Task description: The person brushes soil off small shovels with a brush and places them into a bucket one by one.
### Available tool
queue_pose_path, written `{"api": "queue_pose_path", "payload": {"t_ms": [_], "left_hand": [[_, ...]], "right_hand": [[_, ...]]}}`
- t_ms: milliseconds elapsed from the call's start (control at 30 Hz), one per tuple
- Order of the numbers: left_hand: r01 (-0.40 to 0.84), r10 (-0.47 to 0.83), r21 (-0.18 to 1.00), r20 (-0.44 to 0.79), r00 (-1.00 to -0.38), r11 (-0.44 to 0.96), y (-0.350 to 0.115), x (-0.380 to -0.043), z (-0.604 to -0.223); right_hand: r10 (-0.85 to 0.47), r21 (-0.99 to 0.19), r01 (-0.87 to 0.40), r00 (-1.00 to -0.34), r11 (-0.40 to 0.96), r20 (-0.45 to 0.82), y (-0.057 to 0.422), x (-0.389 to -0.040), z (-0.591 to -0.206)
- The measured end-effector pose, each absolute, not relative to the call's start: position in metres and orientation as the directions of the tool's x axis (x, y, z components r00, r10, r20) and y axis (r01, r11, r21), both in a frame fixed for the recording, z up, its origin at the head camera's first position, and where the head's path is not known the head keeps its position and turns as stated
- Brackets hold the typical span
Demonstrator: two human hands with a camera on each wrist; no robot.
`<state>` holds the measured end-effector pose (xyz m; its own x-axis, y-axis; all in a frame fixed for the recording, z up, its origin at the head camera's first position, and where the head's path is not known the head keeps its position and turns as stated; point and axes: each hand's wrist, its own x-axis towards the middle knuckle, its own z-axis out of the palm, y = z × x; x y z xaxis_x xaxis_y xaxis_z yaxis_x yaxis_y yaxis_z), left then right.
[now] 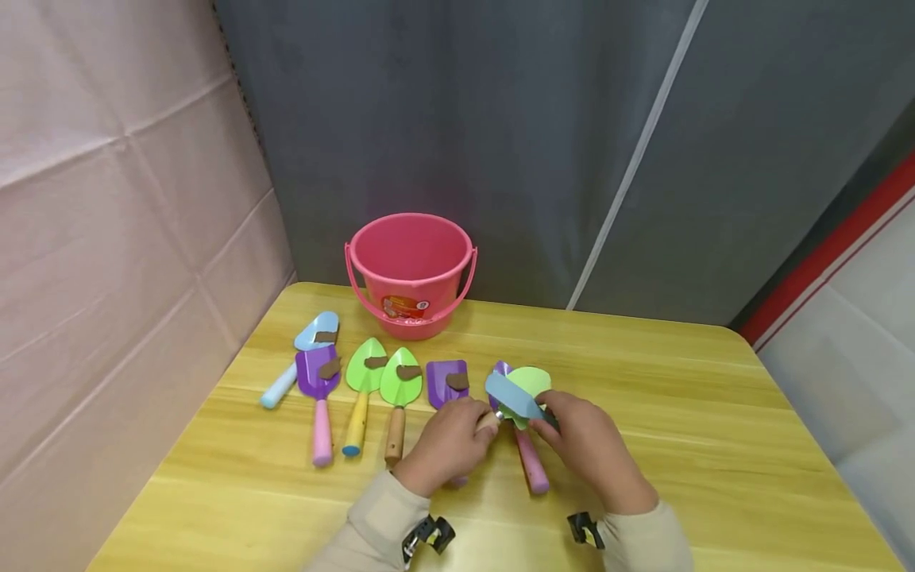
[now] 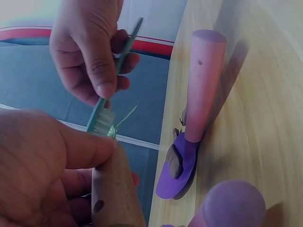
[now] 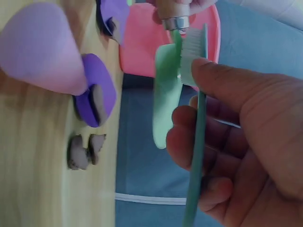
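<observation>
My left hand (image 1: 450,441) grips the wooden handle of a small green garden trowel (image 3: 164,97), raised over the table. A brush (image 1: 511,395) with a blue-green back and white bristles is in my right hand (image 1: 589,446), thumb and fingers pinching it. Its bristles lie against the green blade near the metal collar. Beneath them a purple shovel with a pink handle (image 1: 530,465) rests on the table. Just left of it is another purple shovel (image 1: 445,380) with a brown lump on its blade, partly hidden by my left hand.
Further left lie two green trowels (image 1: 367,373) (image 1: 402,381), a purple shovel (image 1: 318,380) and a blue shovel (image 1: 318,330), each with a brown lump. A pink bucket (image 1: 411,274) stands behind them at the back edge. Small brown pieces (image 3: 78,153) sit on the wooden table (image 1: 679,413).
</observation>
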<state>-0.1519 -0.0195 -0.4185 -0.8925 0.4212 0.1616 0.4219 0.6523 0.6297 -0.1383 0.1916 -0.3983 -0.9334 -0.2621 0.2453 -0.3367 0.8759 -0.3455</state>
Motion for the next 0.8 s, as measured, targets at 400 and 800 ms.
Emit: {"api": "queue_pose_path", "payload": {"t_ms": [400,800], "left_hand": [[0.423,0.41,0.632,0.178,-0.895,0.65,-0.025,-0.153,-0.422],[0.42,0.409,0.647,0.178,-0.895,0.637,-0.024,-0.151,-0.419]], "right_hand": [[-0.013,-0.364,-0.09,-0.978,0.927,0.207,0.209,-0.142,-0.399],[-0.205,-0.304,-0.28,-0.944,0.911,0.259,0.177,-0.131,-0.394]]}}
